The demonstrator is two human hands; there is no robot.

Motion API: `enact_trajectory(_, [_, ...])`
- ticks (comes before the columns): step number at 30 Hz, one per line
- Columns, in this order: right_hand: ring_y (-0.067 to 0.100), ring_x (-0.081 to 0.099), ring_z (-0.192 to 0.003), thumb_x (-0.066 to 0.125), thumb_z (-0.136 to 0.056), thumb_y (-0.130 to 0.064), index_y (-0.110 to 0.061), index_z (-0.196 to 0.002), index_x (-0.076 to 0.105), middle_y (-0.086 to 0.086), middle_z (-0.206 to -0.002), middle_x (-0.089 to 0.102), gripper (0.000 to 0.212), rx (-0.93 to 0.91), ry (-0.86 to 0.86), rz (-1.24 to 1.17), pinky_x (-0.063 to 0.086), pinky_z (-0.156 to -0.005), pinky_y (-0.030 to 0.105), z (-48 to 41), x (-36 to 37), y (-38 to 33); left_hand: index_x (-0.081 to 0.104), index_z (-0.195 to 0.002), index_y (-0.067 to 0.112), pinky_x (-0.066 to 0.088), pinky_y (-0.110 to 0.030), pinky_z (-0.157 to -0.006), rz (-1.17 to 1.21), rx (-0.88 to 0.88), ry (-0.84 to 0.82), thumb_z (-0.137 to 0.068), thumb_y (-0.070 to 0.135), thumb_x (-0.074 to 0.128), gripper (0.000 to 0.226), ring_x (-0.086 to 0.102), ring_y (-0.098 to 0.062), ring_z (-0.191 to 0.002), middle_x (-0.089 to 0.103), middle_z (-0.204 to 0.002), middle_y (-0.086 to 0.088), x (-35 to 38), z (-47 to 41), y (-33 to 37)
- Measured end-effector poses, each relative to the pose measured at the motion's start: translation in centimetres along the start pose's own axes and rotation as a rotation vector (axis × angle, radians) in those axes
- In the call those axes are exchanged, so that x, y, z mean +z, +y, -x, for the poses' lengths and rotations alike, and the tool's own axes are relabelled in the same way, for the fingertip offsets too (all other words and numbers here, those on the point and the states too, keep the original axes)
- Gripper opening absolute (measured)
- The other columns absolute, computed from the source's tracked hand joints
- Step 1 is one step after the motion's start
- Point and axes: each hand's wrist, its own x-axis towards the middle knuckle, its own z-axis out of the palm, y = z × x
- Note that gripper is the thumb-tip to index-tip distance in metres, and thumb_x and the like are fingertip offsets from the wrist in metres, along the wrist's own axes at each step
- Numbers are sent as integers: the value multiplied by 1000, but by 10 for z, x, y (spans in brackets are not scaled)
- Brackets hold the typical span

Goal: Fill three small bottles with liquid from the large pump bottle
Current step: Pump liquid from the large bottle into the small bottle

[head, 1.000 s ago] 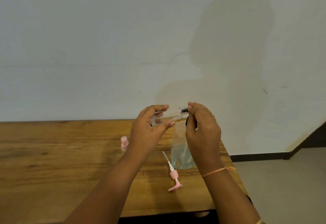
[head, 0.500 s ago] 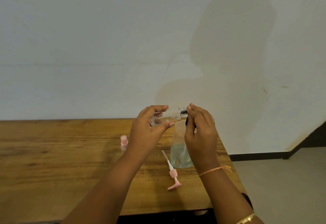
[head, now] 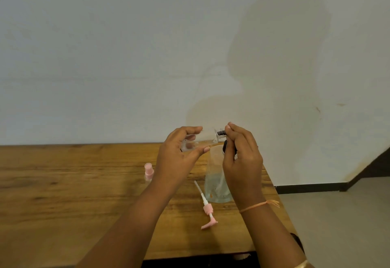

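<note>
A: What has the left hand (head: 179, 151) got?

B: A small clear bottle (head: 199, 141). It lies on its side between the curled fingers above and the thumb below, held up in the air over the table (head: 63, 193), with its neck towards the right hand (head: 242, 162).

A: And the right hand?

B: Its fingertips pinch a small black part (head: 221, 133) at the mouth of that bottle. I cannot tell whether it is a cap or the neck. A dark round thing (head: 226, 148) also shows just under those fingers, against the palm, but it is too hidden to name.

A: So both hands are closed on something?

B: Yes. The left wraps the bottle's body and the right nips its tip. The two hands are close together but do not touch each other.

A: Where is the large bottle (head: 213, 185)?

B: It stands upright on the table directly below the right hand, partly behind the wrist. It is clear, and I cannot tell how much liquid it holds.

A: And its pump (head: 207, 207)?

B: The pump is out of the bottle. It lies flat on the table between the two forearms, with the pink head nearest the person and the white tube pointing away.

A: Any other bottles?

B: One small bottle with a pink cap (head: 148, 171) stands on the table just left of the left wrist. An orange thread (head: 256, 205) circles the right wrist.
</note>
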Motion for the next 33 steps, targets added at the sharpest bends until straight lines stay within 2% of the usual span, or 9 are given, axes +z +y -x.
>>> enact_trajectory(6, [22, 60, -104, 59, -83, 7, 3, -106, 65, 14, -106, 65, 24, -9, -28, 7, 48, -91, 25, 0, 5, 5, 57, -98, 41, 49, -13, -77, 18, -6, -2, -73, 19, 77, 39, 56, 2, -103, 60, -109, 18, 1, 2, -3])
enact_trajectory(11, [21, 62, -101, 56, -84, 2, 3, -104, 66, 14, -104, 66, 22, 9, -12, 2, 44, -93, 20, -2, -1, -3, 57, -98, 41, 47, -11, -76, 4, 1, 5, -73, 19, 77, 39, 56, 3, -102, 59, -110, 18, 0, 0, 0])
enact_trajectory(15, [24, 65, -97, 61, -81, 4, 2, -103, 67, 14, -102, 68, 23, -17, -42, 65, 45, -90, 27, -9, -6, -4, 59, -101, 36, 48, -12, -78, 16, 18, 7, -73, 17, 77, 38, 57, 0, -103, 61, -111, 13, -1, 0, 1])
enact_trajectory(19, [20, 63, -100, 59, -82, 2, 1, -104, 67, 13, -104, 68, 24, -25, -24, 71, 43, -92, 25, -7, -6, -2, 57, -100, 39, 47, -9, -75, 4, 11, 7, -73, 18, 77, 39, 55, 3, -101, 59, -108, 18, -1, 0, 1])
enact_trajectory(22, [12, 56, -105, 58, -82, 4, 1, -105, 67, 12, -106, 67, 24, -49, -2, 59, 40, -101, 36, 0, -2, 3, 57, -99, 40, 46, -5, -74, 8, 18, 4, -73, 18, 77, 40, 55, 5, -101, 58, -107, 19, -1, 1, 0])
enact_trajectory(26, [19, 62, -102, 57, -83, 4, 0, -102, 67, 11, -104, 68, 23, -68, -12, 53, 36, -105, 48, 0, 3, 13, 59, -100, 37, 50, -18, -83, 13, 11, 12, -72, 18, 78, 39, 57, 1, -103, 60, -108, 17, 0, 0, -3])
enact_trajectory(29, [14, 59, -103, 58, -81, 4, 0, -103, 67, 11, -104, 68, 24, -37, 2, 8, 40, -101, 47, 1, 1, 9, 58, -99, 40, 50, -21, -85, 15, 14, 6, -72, 19, 78, 40, 56, 3, -103, 60, -108, 18, 1, 1, -3])
enact_trajectory(31, [12, 56, -105, 58, -81, 3, 0, -104, 67, 11, -105, 68, 25, -34, 13, -2, 43, -98, 44, 0, -1, 4, 57, -99, 42, 49, -16, -84, -1, 26, 5, -73, 20, 77, 40, 55, 7, -103, 59, -108, 20, 1, 1, -2])
enact_trajectory(33, [17, 56, -108, 59, -81, 1, 0, -103, 68, 10, -104, 69, 24, -49, 17, 43, 45, -95, 35, -4, -5, 0, 57, -101, 40, 48, -11, -81, -19, 21, 3, -73, 21, 77, 40, 54, 7, -102, 58, -107, 22, 0, 1, -1])
